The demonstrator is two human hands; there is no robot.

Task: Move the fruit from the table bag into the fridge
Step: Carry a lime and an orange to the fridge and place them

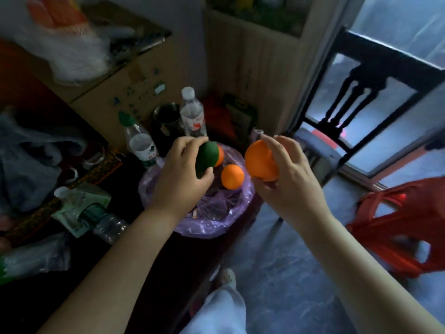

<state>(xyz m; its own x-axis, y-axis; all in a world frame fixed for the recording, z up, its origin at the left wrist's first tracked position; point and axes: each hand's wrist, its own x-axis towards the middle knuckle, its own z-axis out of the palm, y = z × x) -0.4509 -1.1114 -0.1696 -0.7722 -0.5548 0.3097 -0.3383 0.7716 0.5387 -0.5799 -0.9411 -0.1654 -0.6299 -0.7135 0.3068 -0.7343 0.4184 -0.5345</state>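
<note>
The purple bag (216,222) sat open on the dark table (144,237), near the table's right edge. Above the bag's far left part, the left hand (180,174) gripped a green fruit (206,157), with the fingers curled over its top and the thumb under its lower end. The fruit stuck out from the hand's far right side, clear of the bag's contents.

Just off the bag's right rim, the right hand (286,179) held a large orange (260,160). Its fingers wrapped over the top and back and its thumb was beneath. The orange sat on the side of that hand facing the bag.

Inside the bag a small orange (232,176) lay in the gap between the two hands, touching neither. A second orange (220,155) was partly hidden behind the green fruit at the bag's far side; whether it rested in the bag could not be told.

Beyond the bag's far rim stood a clear bottle (192,114) and a metal cup (167,119), with a green-capped bottle (140,141) just beside the bag's far left edge. A cardboard box (125,85) rose behind them. Well to the bag's right stood a dark chair (361,92) and a red stool (397,225).
</note>
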